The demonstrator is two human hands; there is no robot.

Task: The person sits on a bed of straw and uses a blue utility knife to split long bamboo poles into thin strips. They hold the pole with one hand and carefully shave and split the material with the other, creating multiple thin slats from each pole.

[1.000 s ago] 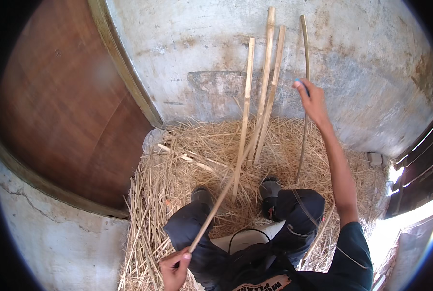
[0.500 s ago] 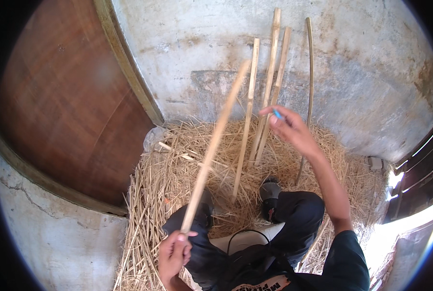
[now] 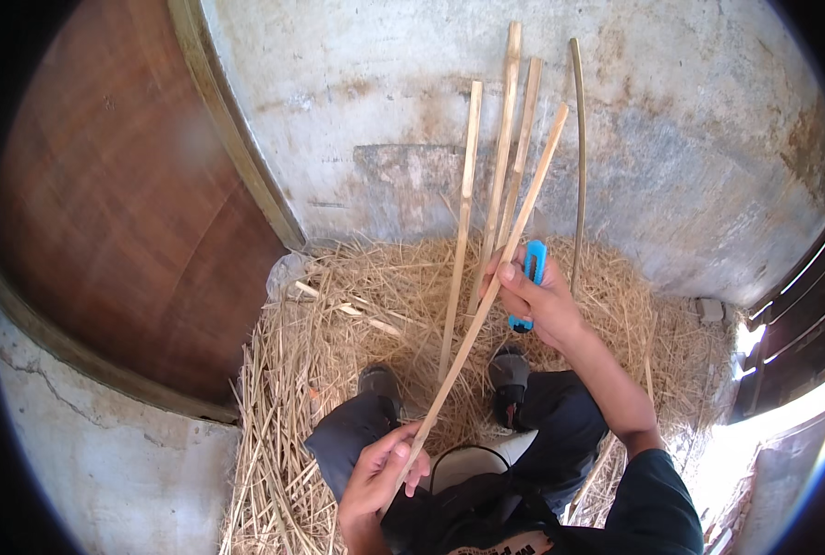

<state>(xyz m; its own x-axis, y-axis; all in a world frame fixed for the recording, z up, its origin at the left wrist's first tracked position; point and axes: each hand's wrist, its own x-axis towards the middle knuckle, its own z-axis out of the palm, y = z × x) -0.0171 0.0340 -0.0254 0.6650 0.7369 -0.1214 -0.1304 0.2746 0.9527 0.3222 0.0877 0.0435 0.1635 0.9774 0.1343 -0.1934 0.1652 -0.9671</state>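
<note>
My left hand (image 3: 373,474) is closed round the lower end of a long, pale bamboo strip (image 3: 459,363), just above my lap. The strip slants up and to the right in front of me. Partway along it, the thumb and fingers of my right hand (image 3: 551,303) pinch the strip. That same hand also grips a blue utility knife (image 3: 535,259), held upright against the palm; whether its blade is out is hard to make out.
Several similar strips (image 3: 468,185) lean on the stained wall (image 3: 690,148), with a thinner curved stick (image 3: 580,139) to their right. Straw-like shavings (image 3: 357,268) cover the floor around my shoes (image 3: 508,370). A brown wooden panel (image 3: 116,213) stands at left.
The bamboo strip has swung to the right. My right hand has come down and taken hold of it, the knife still in that hand. My left hand moved slightly right.
</note>
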